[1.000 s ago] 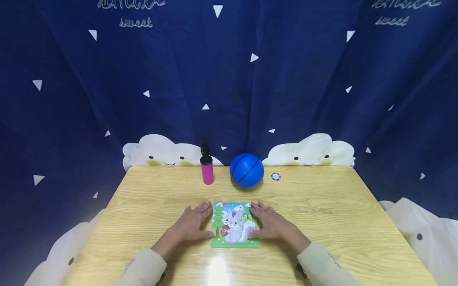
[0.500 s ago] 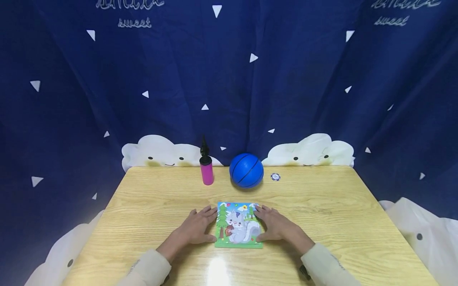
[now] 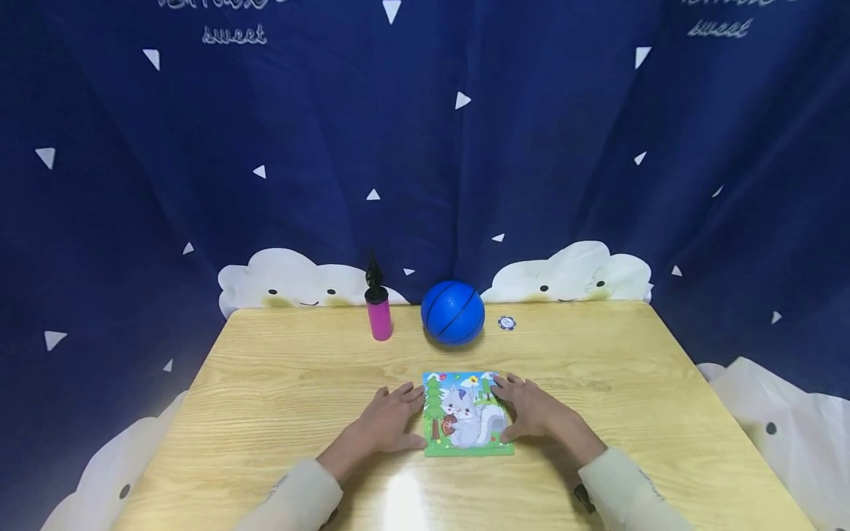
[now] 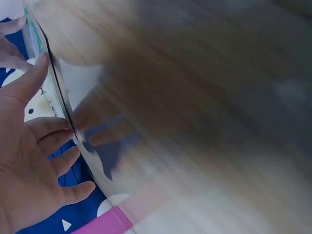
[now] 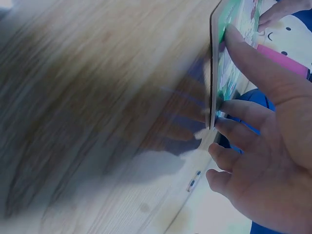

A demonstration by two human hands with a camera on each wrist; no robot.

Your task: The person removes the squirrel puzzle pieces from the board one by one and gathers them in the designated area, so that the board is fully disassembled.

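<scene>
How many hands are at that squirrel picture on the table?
2. The left hand is at the left edge of the squirrel picture; the right hand is at its right edge, thumb over the printed face. Both show clearly; no other hand is visible.

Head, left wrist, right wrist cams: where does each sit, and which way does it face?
Head: on the person's head, facing forward and down over the table to the curtain; the left hand, right hand and both sleeves show.
Left wrist: on that wrist, facing low across the table, image sideways; left hand at image left, part of the right hand top left.
Right wrist: likewise; right hand at image right, part of the left hand top right.
Shared: both wrist views show the squirrel board and pink pump.
</scene>
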